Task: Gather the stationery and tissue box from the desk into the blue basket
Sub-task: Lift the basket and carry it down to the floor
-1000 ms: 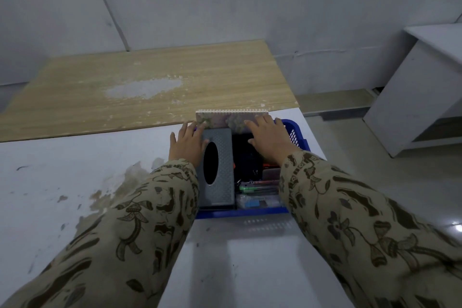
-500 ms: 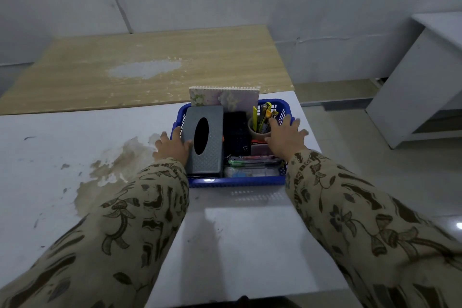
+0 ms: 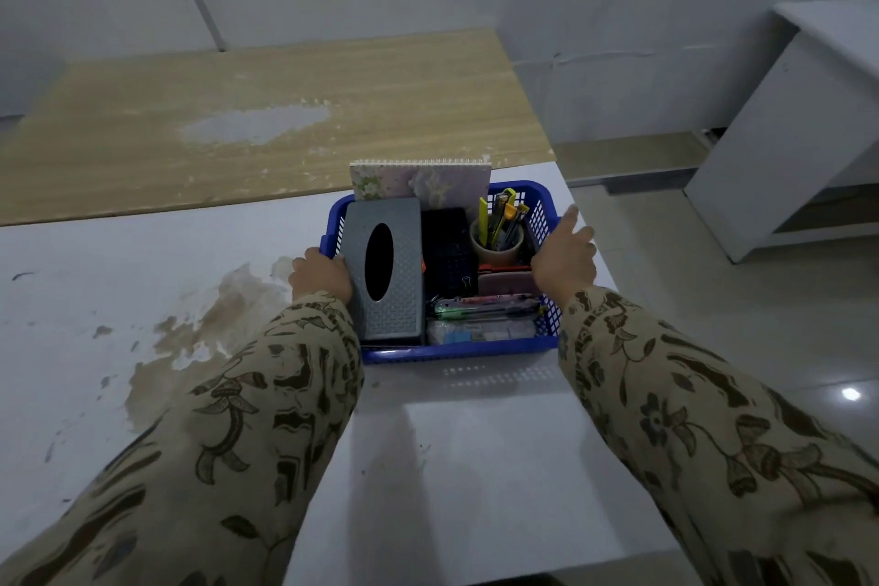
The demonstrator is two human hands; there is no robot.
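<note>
Head view: your hands have come off the top of the load. A second ago both palms lay flat over the contents at the far end; now they sit on either flank of the blue basket [image 3: 456, 352]. Your left hand [image 3: 319, 274] is at the left rim beside the tissue box [image 3: 385, 281], with its fingers curled in at the rim, apparently gripping it, though the fingertips themselves are hidden. Your right hand [image 3: 563, 255] lies along the outside of the right wall, its fingers [image 3: 571, 214] straight and close together, pressing rather than gripping.

With the palms gone, you can check the packing. The tissue box lies in the left part of the basket. The spiral notebook [image 3: 418, 183] stands upright against the far wall. The cup [image 3: 497, 247] of pens and cutters is upright in the far right corner, and loose pens [image 3: 485, 305] lie across the near side. The basket rests on the white worktop [image 3: 475, 466], toward its right edge.

No stationery shows on the bare worktop around it, so the gathering looks finished. Your hands now read as steadying the basket or preparing to lift it. If you lift, curl the right fingers round the wall first, and mind that tall notebook tipping.
</note>
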